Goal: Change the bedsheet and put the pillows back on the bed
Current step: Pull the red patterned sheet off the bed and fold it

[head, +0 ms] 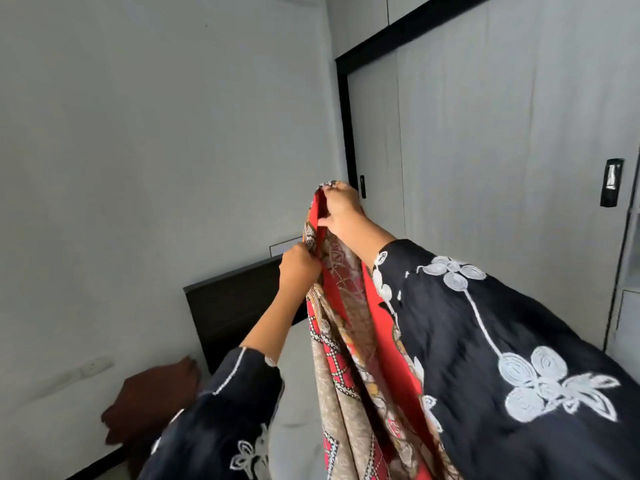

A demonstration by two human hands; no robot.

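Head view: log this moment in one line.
patterned sheet: raised, hanging over bed | left hand: grips edge | right hand: grips edge higher

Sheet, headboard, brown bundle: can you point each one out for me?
sheet [343,358], head view, on its hanging patterned fold.
headboard [228,306], head view, on its dark front panel.
brown bundle [152,400], head view, on its middle.

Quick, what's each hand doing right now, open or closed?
Left hand: grip closed on the patterned bedsheet edge.
Right hand: grip closed on the same bedsheet, higher up.
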